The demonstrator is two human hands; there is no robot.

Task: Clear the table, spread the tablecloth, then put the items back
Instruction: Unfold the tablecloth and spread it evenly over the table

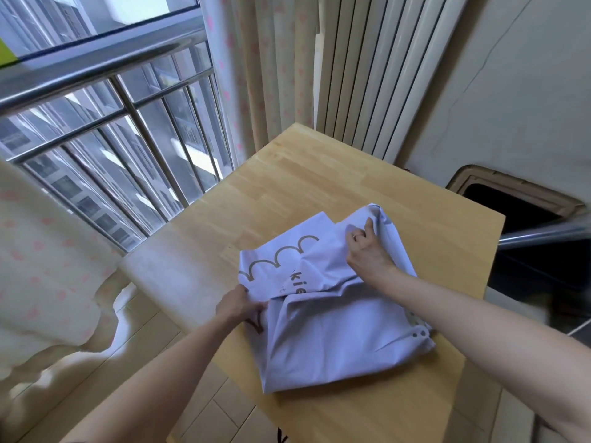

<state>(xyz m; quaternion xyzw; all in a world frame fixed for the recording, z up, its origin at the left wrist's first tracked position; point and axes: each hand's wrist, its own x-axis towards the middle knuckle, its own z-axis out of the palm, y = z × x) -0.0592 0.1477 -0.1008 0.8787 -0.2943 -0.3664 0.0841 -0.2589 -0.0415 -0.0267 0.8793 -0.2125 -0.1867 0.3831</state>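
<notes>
One tablecloth [335, 340], pale lilac and mostly folded into a thick square, lies on the near part of the table [319, 187], and we hold it with both hands. Our left hand [236, 306] pinches the left edge of the top flap, thumb over the cloth, the other fingers hidden beneath it. Our right hand [367, 254] is at the far right corner of the bundle, its fingers [368, 226] curled and gripping a bunched fold that stands slightly up from the rest. Between the two hands the top flap is partly turned back, showing a row of brown scallops [281, 255] and the brown letters "kie" [298, 284]. Below the right wrist, on the right edge of the cloth, sits a small group of round studs [418, 334]. Near the left hand a dark brown mark peeks out from a lower layer; we cannot tell what it is.

Beyond the right fingers the light wood of the table runs to its far corner, where a white ribbed radiator [377, 68] stands against a cracked wall [511, 91]. Left of the radiator hangs a cream curtain [265, 75] with pink spots. Far to the left of the left hand, a metal railing [96, 68] crosses a window. To the right of the right hand, past the table's edge, there is a dark opening [511, 206] with a tan frame.
</notes>
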